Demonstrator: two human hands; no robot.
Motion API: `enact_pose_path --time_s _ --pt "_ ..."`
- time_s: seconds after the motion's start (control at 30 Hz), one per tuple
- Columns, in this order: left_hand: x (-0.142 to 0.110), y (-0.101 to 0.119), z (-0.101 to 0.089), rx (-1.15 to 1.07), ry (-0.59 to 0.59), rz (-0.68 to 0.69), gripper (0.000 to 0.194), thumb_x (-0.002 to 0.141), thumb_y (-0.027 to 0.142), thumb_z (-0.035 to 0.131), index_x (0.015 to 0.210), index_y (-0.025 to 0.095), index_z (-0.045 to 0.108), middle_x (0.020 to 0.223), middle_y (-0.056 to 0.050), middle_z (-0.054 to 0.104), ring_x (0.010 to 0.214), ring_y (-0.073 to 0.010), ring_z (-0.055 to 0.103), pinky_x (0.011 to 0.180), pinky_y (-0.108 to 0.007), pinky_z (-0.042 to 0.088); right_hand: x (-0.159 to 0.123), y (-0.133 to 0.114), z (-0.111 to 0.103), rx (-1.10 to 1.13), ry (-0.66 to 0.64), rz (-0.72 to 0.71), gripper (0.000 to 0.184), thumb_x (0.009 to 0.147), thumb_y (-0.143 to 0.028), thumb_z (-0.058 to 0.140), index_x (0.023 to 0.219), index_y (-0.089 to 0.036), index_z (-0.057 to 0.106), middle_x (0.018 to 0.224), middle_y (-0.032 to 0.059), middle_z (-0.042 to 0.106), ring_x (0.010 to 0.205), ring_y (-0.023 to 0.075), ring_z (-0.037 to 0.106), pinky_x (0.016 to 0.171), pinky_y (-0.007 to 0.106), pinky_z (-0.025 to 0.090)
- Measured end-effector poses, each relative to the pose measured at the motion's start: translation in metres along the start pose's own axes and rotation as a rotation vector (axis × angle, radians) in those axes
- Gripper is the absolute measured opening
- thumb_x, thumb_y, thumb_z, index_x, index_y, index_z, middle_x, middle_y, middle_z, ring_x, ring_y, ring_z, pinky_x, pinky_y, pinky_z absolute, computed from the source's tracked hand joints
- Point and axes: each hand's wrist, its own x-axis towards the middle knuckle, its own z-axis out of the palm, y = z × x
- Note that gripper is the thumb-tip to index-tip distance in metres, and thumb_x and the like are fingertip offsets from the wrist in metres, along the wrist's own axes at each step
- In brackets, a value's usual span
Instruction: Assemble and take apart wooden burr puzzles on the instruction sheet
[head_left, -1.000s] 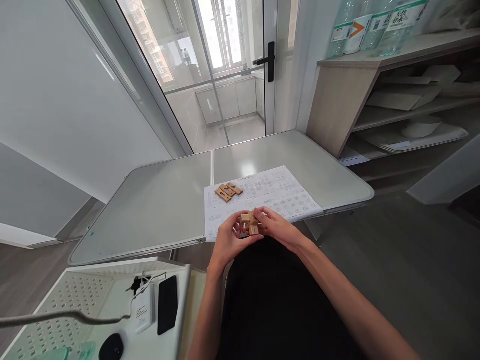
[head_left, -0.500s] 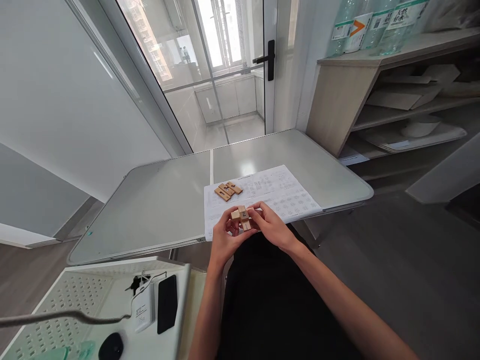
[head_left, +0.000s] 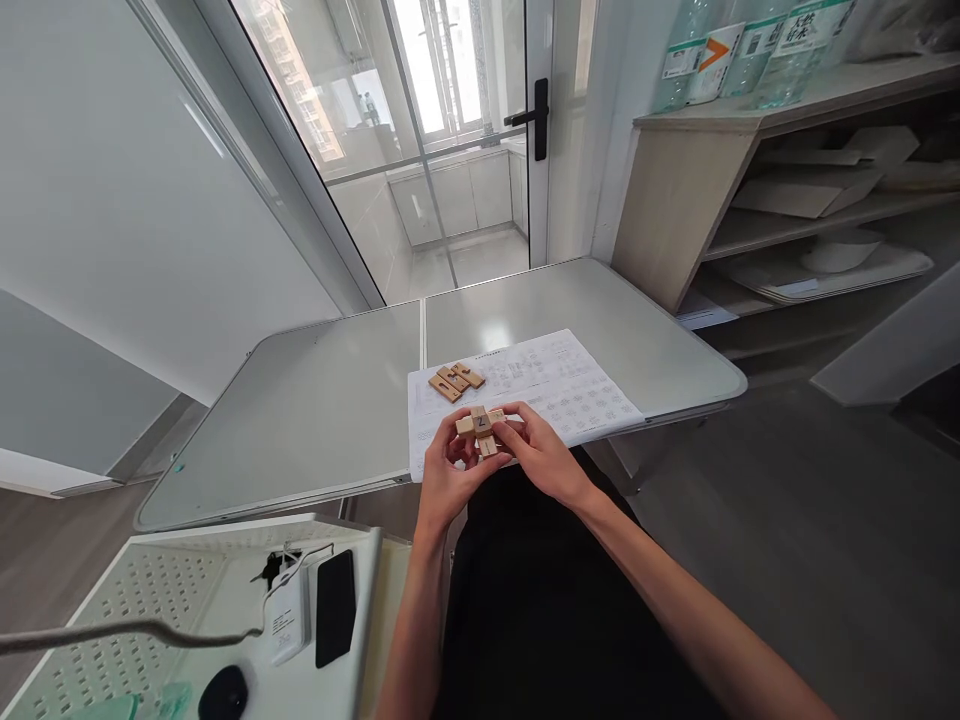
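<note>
Between my two hands is a small wooden burr puzzle, made of crossed light-wood pieces with dark marks, one like a "2" or "Z". My left hand grips it from the left and below, fingers curled behind it. On the other side my right hand pinches it with thumb and fingers. Just beyond them, several loose notched wooden pieces lie side by side on a printed instruction sheet. Part of the puzzle is hidden by my fingers.
The sheet lies on a folding table with a centre seam. At lower left a white perforated tray holds a phone, a white power bank and a black mouse. A shelf with bottles stands right.
The puzzle has turned slightly in my hands and shifted a little left, so its marked face shows more fully. The loose pieces and the sheet have stayed put.
</note>
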Motion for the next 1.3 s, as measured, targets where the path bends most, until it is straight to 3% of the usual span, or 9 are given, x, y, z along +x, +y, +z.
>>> enact_pose_path --time_s 0.2,0.33,0.53,0.83,0.93,1.0,1.1,1.2,1.3 --pt "0.000 -0.002 -0.005 -0.009 0.033 0.025 0.072 0.067 0.043 0.094 0.128 0.025 0.060 0.100 -0.003 0.069 0.079 -0.0160 0.064 0.069 -0.027 0.054 0.001 -0.012 0.005 -0.360 0.034 -0.073 0.027 0.106 -0.055 0.048 0.104 -0.029 0.053 0.096 0.0013 0.076 0.090 0.0245 0.072 0.082 0.037 0.053" --pt "-0.001 0.002 -0.009 0.022 0.038 0.047 0.071 0.066 0.040 0.096 0.127 0.025 0.063 0.095 -0.001 0.067 0.074 -0.0132 0.061 0.067 -0.025 0.052 -0.001 -0.018 0.004 -0.471 0.022 -0.115 0.032 0.107 -0.053 0.044 0.093 -0.026 0.056 0.098 0.0038 0.071 0.090 0.0236 0.066 0.083 0.036 0.050" --pt "-0.002 0.002 -0.010 0.045 -0.012 0.088 0.071 0.067 0.037 0.096 0.128 0.026 0.062 0.091 0.002 0.061 0.067 -0.0095 0.054 0.063 -0.023 0.049 -0.002 -0.019 -0.004 -0.356 -0.036 -0.111 0.035 0.105 -0.053 0.048 0.093 -0.025 0.064 0.116 0.0062 0.063 0.102 0.0221 0.061 0.093 0.036 0.051" --pt "0.001 -0.007 -0.014 0.147 -0.107 0.130 0.068 0.072 0.038 0.093 0.131 0.030 0.060 0.086 0.005 0.055 0.064 -0.0092 0.052 0.063 -0.024 0.049 -0.001 -0.008 -0.009 0.016 -0.072 0.212 0.043 0.094 -0.063 0.065 0.097 -0.022 0.077 0.109 0.0047 0.070 0.108 0.0228 0.066 0.103 0.039 0.054" --pt "0.009 -0.013 -0.021 0.287 -0.153 0.161 0.070 0.076 0.045 0.090 0.136 0.028 0.059 0.101 -0.002 0.066 0.080 -0.0156 0.062 0.073 -0.029 0.053 0.002 -0.003 -0.014 0.019 -0.046 0.268 0.043 0.094 -0.061 0.066 0.097 -0.020 0.079 0.106 0.0069 0.074 0.111 0.0250 0.067 0.100 0.041 0.057" --pt "0.018 -0.022 -0.031 0.414 -0.111 0.253 0.077 0.078 0.048 0.088 0.144 0.028 0.054 0.119 -0.007 0.068 0.107 -0.0237 0.065 0.095 -0.037 0.053 0.006 0.001 -0.022 0.046 0.012 0.301 0.040 0.095 -0.058 0.068 0.100 -0.020 0.080 0.111 0.0087 0.076 0.113 0.0260 0.068 0.098 0.041 0.059" --pt "0.037 -0.045 -0.055 0.649 0.084 0.318 0.076 0.088 0.050 0.076 0.153 0.024 0.046 0.154 -0.016 0.052 0.147 -0.0332 0.043 0.123 -0.051 0.033 0.017 0.005 -0.042 0.153 0.121 0.360 0.034 0.096 -0.052 0.068 0.103 -0.020 0.079 0.119 0.0108 0.077 0.109 0.0264 0.072 0.096 0.040 0.062" --pt "0.059 -0.075 -0.085 0.849 0.248 0.143 0.079 0.096 0.053 0.063 0.158 0.012 0.038 0.165 -0.022 0.040 0.159 -0.0386 0.023 0.130 -0.056 0.019 0.033 0.006 -0.066 0.232 0.248 0.412 0.025 0.098 -0.040 0.066 0.104 -0.018 0.077 0.115 0.0121 0.077 0.101 0.0250 0.076 0.091 0.037 0.064" --pt "0.077 -0.098 -0.108 0.946 0.278 -0.078 0.079 0.102 0.057 0.046 0.163 0.010 0.029 0.173 -0.021 0.027 0.163 -0.0401 0.011 0.130 -0.061 0.018 0.051 0.003 -0.087 0.285 0.297 0.456 0.021 0.099 -0.030 0.059 0.107 -0.015 0.072 0.112 0.0133 0.077 0.096 0.0234 0.078 0.085 0.033 0.066"
